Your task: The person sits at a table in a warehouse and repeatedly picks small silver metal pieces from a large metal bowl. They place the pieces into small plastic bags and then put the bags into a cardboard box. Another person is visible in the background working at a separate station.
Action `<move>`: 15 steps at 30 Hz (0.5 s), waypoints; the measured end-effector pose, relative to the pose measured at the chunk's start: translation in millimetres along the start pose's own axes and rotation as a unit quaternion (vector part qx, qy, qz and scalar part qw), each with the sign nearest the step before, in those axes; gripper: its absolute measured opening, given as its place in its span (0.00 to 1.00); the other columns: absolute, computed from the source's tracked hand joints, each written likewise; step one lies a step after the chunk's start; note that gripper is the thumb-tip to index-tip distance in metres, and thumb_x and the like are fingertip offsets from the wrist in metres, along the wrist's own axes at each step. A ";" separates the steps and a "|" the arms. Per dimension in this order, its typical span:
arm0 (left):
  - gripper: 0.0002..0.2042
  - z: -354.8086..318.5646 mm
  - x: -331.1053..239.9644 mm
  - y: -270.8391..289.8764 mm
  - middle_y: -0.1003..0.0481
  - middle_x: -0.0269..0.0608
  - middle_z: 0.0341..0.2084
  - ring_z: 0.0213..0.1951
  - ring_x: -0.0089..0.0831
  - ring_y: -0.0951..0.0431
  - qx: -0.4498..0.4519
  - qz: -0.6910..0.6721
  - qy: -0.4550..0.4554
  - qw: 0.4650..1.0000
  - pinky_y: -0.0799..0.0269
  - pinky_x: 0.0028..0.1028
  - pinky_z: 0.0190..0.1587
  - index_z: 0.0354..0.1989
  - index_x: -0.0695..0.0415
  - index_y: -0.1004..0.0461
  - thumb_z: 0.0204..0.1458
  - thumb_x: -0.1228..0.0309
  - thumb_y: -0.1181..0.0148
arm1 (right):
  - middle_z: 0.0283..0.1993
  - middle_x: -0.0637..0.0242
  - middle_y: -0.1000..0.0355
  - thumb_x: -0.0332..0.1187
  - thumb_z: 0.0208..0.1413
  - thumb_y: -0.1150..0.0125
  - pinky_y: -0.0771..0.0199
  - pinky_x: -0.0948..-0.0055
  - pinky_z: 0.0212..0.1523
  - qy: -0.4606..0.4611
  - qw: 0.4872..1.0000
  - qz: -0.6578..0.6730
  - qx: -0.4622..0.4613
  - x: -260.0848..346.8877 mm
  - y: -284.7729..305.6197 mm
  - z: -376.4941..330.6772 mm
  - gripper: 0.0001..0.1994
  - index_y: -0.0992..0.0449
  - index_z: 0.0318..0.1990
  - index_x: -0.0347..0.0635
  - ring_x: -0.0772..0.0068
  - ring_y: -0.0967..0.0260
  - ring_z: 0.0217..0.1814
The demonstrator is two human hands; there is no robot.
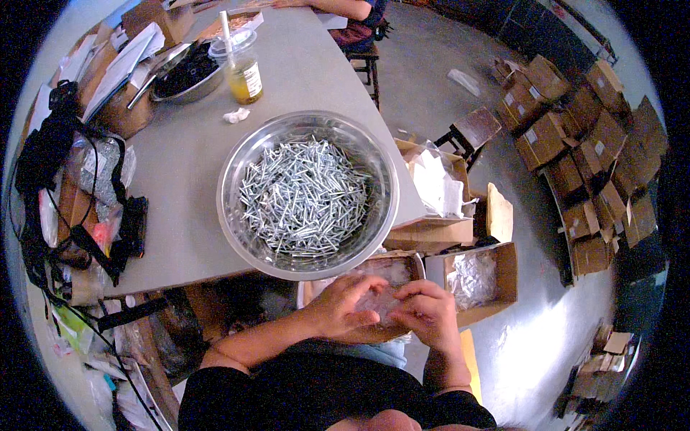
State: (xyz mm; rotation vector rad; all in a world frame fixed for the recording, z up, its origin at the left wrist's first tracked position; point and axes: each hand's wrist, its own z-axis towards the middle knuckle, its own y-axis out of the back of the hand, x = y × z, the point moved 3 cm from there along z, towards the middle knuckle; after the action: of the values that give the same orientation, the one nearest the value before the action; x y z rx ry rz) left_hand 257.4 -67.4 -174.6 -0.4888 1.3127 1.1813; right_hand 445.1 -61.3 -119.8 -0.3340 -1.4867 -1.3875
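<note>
A large steel bowl (pixel 230 241) full of loose silvery screws or nails (pixel 305 197) stands at the near edge of the grey table (pixel 176 251). Just below its rim, my left hand (pixel 341 305) is held with thumb and fingers curved apart, nothing plainly in its grasp. My right hand (pixel 430 312) faces it, fingertips pinched together; what they hold, if anything, I cannot make out. Clear plastic (pixel 384 302) shows between and beneath both hands, over an open carton (pixel 413 267) by my lap. Whether the plastic touches my fingers is unclear.
A lidded drink cup (pixel 244 72) with a straw and a pan of dark pieces (pixel 187 75) stand behind the bowl. Black straps and cables (pixel 54 172) clutter the left. Open cartons (pixel 485 287) sit at right; boxes (pixel 568 136) are stacked beyond. Another person (pixel 352 21) sits at the far end.
</note>
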 end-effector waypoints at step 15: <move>0.06 -0.6 -8.2 -12.0 0.27 0.43 0.28 0.33 0.43 0.25 -0.054 0.045 -0.056 0.996 0.29 0.37 0.38 0.28 0.61 0.27 0.47 0.73 0.38 | 0.30 0.59 0.29 0.25 0.43 0.31 0.28 0.66 0.32 -0.028 0.997 -0.024 0.073 -9.5 -10.5 -6.8 0.08 0.25 0.30 0.38 0.56 0.28 0.32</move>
State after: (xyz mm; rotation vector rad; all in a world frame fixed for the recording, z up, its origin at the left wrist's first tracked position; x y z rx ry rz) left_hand 268.8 -75.7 -171.2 -0.4375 1.1897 1.3406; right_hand 444.4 -66.2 -134.7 -0.2475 -1.6433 -1.3075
